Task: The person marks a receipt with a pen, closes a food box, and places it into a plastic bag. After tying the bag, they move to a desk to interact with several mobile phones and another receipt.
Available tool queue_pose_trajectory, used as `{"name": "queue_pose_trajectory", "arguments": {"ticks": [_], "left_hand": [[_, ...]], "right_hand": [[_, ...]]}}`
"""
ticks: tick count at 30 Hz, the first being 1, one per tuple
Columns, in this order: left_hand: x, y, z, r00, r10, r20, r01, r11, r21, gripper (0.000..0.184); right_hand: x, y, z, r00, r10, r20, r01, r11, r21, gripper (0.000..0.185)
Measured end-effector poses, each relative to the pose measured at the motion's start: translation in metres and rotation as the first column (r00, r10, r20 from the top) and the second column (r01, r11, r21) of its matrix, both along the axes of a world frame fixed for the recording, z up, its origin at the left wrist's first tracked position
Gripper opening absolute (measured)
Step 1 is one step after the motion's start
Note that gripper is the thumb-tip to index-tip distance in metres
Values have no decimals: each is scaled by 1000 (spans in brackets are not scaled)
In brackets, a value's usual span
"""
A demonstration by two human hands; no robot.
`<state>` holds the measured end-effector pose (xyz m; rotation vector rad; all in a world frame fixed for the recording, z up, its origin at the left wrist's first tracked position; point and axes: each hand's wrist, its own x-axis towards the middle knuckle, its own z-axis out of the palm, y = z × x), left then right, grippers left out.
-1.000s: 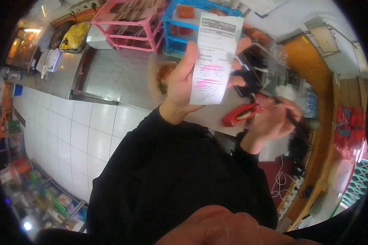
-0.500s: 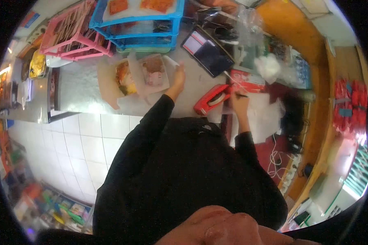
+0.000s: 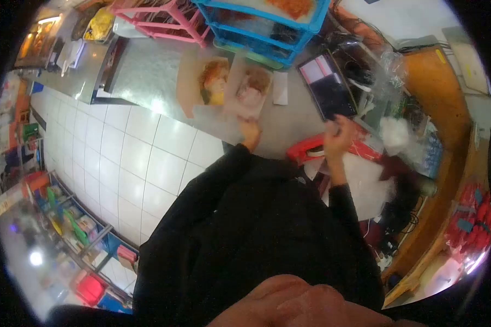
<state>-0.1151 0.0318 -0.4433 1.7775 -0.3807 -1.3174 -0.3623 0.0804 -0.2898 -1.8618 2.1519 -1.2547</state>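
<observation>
Although food is already in both boxes, closing them seems to be left undone. The left pale paper food box point(image 3: 186, 90) stands open on the grey metal counter point(image 3: 147, 68), with orange and yellow food point(image 3: 217, 84) showing inside. Just to its right, the right pale paper food box point(image 3: 233, 90) is open too, holding a brownish portion point(image 3: 255, 84) and something pale. A small white paper slip point(image 3: 280, 90) lies beside that box's right side. The left hand point(image 3: 250, 132) is at the near edge of the right box; its fingers are blurred, so I cannot tell how far they are open or whether they grip it. The right hand point(image 3: 338, 133) is over the right end of the red stapler-like tool point(image 3: 300, 150), fingers partly bent (what they hold, if anything, I cannot tell). No fastening shows on either box.
</observation>
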Motion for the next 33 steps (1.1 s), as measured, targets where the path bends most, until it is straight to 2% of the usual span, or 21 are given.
{"name": "queue_pose_trajectory", "arguments": {"ticks": [2, 4, 5, 6, 7, 8, 9, 10, 12, 15, 17, 19, 21, 22, 23, 25, 27, 29, 30, 32, 33], "left_hand": [[46, 24, -46, 971, -183, 156, 203, 972, -119, 36], [123, 43, -116, 749, -430, 504, 608, 747, -268, 32], [155, 41, -114, 771, -582, 259, 633, 747, -204, 42], [166, 33, -55, 816, -575, -68, 564, 815, -133, 51], [172, 33, -30, 806, -592, 3, 579, 787, -215, 51], [188, 14, -24, 659, -749, 67, 748, 645, -156, 52], [200, -3, -38, 614, -788, 32, 775, 595, -212, 57], [213, -18, -55, 565, -825, -3, 794, 545, -270, 63], [216, -38, -50, 473, -881, -3, 848, 456, -271, 66], [207, -71, -27, 262, -961, 85, 949, 241, -204, 64], [196, -93, -21, -26, -790, 613, 893, -294, -342, 62], [194, -101, -17, -21, -597, 802, 844, -441, -306, 58], [198, -106, -42, 124, -656, 744, 917, -210, -339, 53], [193, -107, -33, 207, -631, 748, 928, -116, -354, 51], [182, -109, -7, 240, -551, 800, 939, -78, -336, 49], [156, -101, 82, 133, -312, 941, 972, -147, -186, 47], [142, -109, 117, -116, -13, 993, 970, -217, 110, 47], [148, -118, 100, -117, -714, 690, 988, -154, 7, 47], [165, -125, 66, 56, -935, 350, 972, -30, -234, 48], [177, -119, 23, 128, -981, 144, 930, 68, -361, 49], [183, -101, 11, 93, -931, 353, 954, -18, -299, 52]], "right_hand": [[43, -29, -8, 959, 103, 265, -147, 977, 154, 26], [94, -53, -38, 936, 146, 319, -214, 958, 190, 27], [111, -61, -53, 861, 121, 495, -357, 836, 417, 37], [123, -59, -92, 741, 56, 669, -445, 788, 427, 36], [134, -57, -130, 593, -50, 804, -513, 746, 425, 35], [143, -54, -165, 443, -179, 879, -560, 711, 426, 36], [149, -54, -170, 620, -106, 777, -461, 753, 470, 38], [146, -34, -166, 849, 70, 524, -293, 887, 356, 41], [143, 2, -158, 820, -63, 569, -268, 837, 478, 45], [171, 48, -173, 742, -183, 645, -67, 937, 342, 48], [190, 53, -195, 697, -344, 630, 84, 911, 404, 60], [198, 62, -176, 655, -469, 593, 215, 868, 448, 71], [202, 62, -139, 619, -591, 517, 348, 797, 493, 81], [205, 55, -127, 671, -633, 387, 550, 774, 312, 85], [203, 51, -106, 713, -624, 320, 596, 779, 193, 84], [195, 47, -48, 795, -560, 234, 562, 825, 64, 78], [176, 21, -19, 891, -349, 291, 215, 889, 405, 72], [166, 5, -13, 886, -229, 404, -106, 747, 656, 66], [160, 0, -8, 860, -230, 457, -226, 630, 743, 63], [167, 3, -5, 870, -302, 389, -170, 558, 812, 62], [188, 16, -20, 890, -366, 272, 4, 602, 798, 64]]}}
